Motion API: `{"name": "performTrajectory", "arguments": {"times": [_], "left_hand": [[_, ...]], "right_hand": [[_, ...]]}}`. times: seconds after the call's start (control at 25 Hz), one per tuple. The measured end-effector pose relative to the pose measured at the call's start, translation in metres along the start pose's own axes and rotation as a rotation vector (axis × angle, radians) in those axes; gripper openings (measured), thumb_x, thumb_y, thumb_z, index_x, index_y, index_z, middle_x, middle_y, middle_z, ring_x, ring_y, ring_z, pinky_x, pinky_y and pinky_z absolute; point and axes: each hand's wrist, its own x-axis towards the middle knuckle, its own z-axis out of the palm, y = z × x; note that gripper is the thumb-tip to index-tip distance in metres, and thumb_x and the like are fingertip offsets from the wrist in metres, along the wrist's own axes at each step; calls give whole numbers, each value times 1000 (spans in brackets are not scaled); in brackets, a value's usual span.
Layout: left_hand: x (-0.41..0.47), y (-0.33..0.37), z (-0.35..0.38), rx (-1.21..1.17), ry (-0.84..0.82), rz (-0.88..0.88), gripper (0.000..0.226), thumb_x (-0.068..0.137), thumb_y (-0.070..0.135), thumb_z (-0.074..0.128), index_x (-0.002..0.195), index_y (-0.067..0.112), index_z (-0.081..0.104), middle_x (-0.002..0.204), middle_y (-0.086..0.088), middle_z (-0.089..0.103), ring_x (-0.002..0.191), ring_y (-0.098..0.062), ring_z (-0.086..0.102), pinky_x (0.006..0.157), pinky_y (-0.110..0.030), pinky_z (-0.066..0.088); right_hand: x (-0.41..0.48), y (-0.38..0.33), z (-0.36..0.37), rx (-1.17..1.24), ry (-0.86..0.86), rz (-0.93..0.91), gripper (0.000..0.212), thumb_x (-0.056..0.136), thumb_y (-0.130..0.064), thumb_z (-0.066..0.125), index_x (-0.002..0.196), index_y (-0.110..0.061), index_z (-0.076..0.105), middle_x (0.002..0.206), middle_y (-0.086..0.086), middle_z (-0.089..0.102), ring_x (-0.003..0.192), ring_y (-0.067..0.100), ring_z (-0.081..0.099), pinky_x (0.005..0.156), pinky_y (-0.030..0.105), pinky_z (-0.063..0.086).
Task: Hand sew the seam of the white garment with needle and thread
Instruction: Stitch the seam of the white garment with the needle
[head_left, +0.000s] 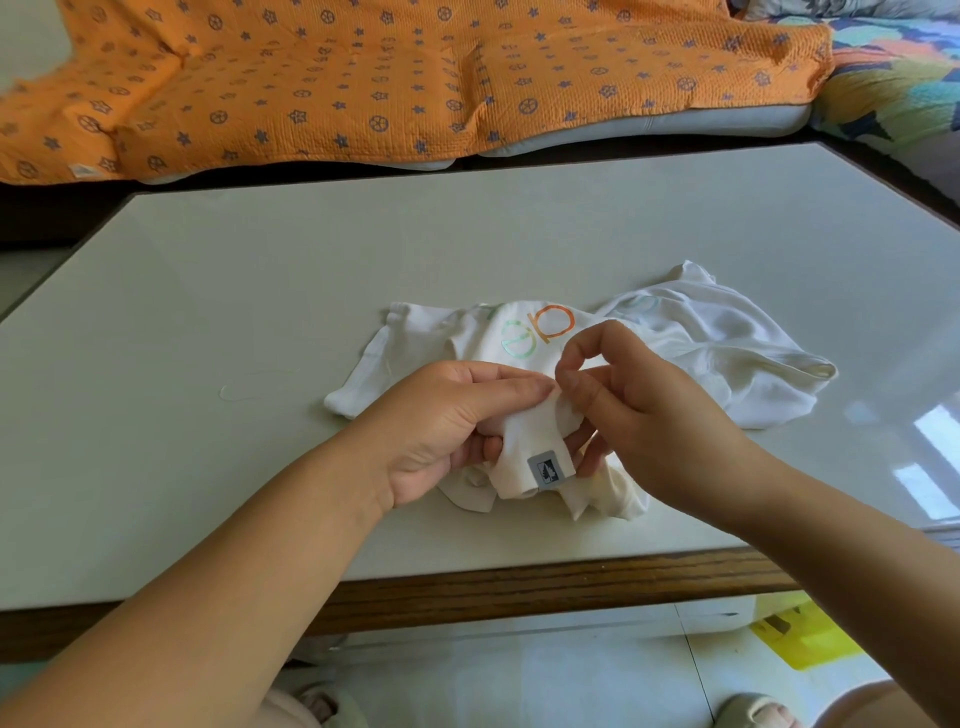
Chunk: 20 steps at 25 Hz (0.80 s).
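A white garment (691, 353) with green and orange letters lies crumpled on the pale table (260, 291). My left hand (447, 426) grips a raised fold of it, thumb on top and fingers underneath, just above a small grey label (545, 472). My right hand (634, 410) pinches thumb and forefinger together at the top of that fold, right against my left thumb tip. The needle is too small to make out between those fingers. A loose pale thread (254, 387) curls on the table to the left of the garment.
The table has a wooden front edge (519, 582). An orange patterned blanket (363, 78) covers a couch behind it, with a colourful quilt (893, 78) at the far right. A yellow object (800, 634) lies on the floor at lower right.
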Motion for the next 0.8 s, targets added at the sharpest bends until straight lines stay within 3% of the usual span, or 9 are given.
{"name": "performTrajectory", "arguments": {"times": [0.12, 0.36, 0.52, 0.64, 0.8], "left_hand": [[-3, 4, -1, 60, 15, 7, 46, 61, 31, 76, 102, 9, 74, 91, -4, 74, 78, -12, 65, 66, -23, 45], [-4, 2, -1, 64, 40, -13, 35, 59, 26, 78, 90, 12, 76, 85, -3, 74, 75, -13, 65, 69, -26, 47], [-4, 3, -1, 14, 34, 4, 24, 60, 26, 75, 81, 14, 79, 81, -2, 74, 70, -10, 65, 68, -26, 45], [-3, 2, 0, 15, 41, 3, 26, 61, 27, 74, 83, 13, 78, 80, -1, 74, 67, -8, 64, 67, -26, 45], [-5, 2, 0, 23, 48, 5, 26, 61, 27, 74, 82, 13, 79, 81, -1, 74, 68, -8, 64, 63, -24, 44]], "right_hand": [[3, -1, -5, -31, 25, 4, 9, 102, -19, 44, 93, -20, 48, 70, 5, 69, 60, 21, 67, 56, 34, 56], [14, -4, -19, -21, 142, -5, 11, 100, -17, 49, 90, -18, 51, 90, -1, 73, 55, 17, 62, 45, 28, 42], [23, -8, -37, 644, 178, 203, 15, 102, -9, 43, 89, -9, 48, 91, 12, 75, 52, 16, 65, 40, 20, 46], [31, -3, -48, 1043, 269, 305, 14, 102, -1, 38, 94, 0, 49, 79, 16, 73, 67, 19, 74, 55, 21, 58], [44, 12, -59, 1129, 486, 283, 11, 102, 1, 35, 106, 1, 45, 94, 21, 64, 76, 32, 74, 67, 34, 61]]}}
